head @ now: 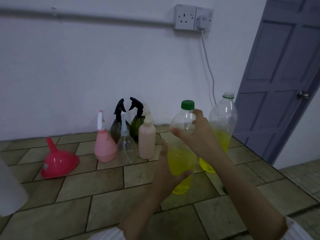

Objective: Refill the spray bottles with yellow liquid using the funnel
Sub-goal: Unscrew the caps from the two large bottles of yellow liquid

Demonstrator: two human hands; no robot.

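Double wall socket with white adapter, cable trailing down; grey panelled door right; tiled floor

funnel far left of your spray bottles | capped bottle right of them | open bottle behind it

Dim bluish light, soft blur, wide-angle bending at edges

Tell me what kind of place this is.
Probably a household utility or back room: tiled floor, a wall socket with a plug, a panelled door, and spray bottles lined against the wall.
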